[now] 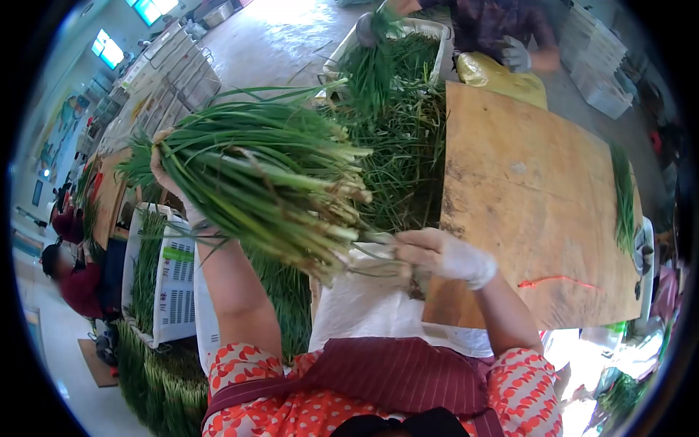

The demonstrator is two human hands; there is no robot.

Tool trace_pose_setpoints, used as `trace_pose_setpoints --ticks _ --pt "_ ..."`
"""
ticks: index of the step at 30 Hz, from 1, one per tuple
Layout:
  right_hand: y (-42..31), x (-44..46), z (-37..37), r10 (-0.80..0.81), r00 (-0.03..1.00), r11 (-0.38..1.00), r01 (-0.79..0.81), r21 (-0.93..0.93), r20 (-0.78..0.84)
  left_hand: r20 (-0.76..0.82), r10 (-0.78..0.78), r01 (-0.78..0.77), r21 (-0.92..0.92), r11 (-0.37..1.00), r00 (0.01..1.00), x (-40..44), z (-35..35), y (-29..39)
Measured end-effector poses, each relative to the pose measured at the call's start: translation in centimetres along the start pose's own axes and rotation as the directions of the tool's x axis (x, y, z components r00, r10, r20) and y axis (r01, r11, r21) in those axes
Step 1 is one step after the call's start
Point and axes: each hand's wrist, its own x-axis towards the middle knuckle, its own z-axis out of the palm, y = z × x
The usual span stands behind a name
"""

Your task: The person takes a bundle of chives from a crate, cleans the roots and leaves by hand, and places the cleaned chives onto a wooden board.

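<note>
A large bunch of garlic chives (262,182) is held up in front of me, leaves to the left and pale root ends to the right. My left hand (169,175) is closed around the leafy end, with its fingers mostly hidden by the leaves. On the other side, my gloved right hand (451,256) pinches a few thin loose stalks (382,264) near the root ends. White cloth or sacking (357,309) lies under the bunch, and below my right hand is the left edge of a wooden board (524,189).
A red tie (559,281) and some chives (622,200) lie on the board. Loose greens (400,171) fill the space beyond the bunch. Opposite, a co-worker's gloved hand (515,54) is near a yellow sack (502,76). A white crate (175,284) of chives stands left.
</note>
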Motion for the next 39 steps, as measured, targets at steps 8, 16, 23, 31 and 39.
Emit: trace_pose_setpoints --ticks 8,16,23,31,39 --pt "-0.3 -0.4 -7.6 -0.163 0.729 0.978 0.208 -0.012 -0.665 0.287 -0.057 0.057 0.007 0.998 0.956 0.6 -0.5 4.1" --pt "-5.0 13.3 2.0 -0.811 0.533 0.131 0.567 -0.814 0.241 0.219 -0.051 0.073 -0.094 0.993 0.974 1.4 2.8 1.7" --pt "0.7 8.3 -3.0 -0.552 0.811 0.061 0.271 -0.961 0.194 0.309 -0.248 0.264 -0.009 0.965 0.918 1.2 1.9 5.4" --pt "2.0 12.0 -6.5 -0.402 0.852 0.913 0.346 -0.215 -0.336 0.346 -0.166 0.215 -0.110 0.970 0.924 0.7 2.6 4.1" --pt "-3.3 10.2 -3.8 -0.360 0.912 0.933 0.351 -0.078 -0.195 0.259 -0.102 0.135 -0.114 0.984 0.961 -0.4 3.5 3.0"
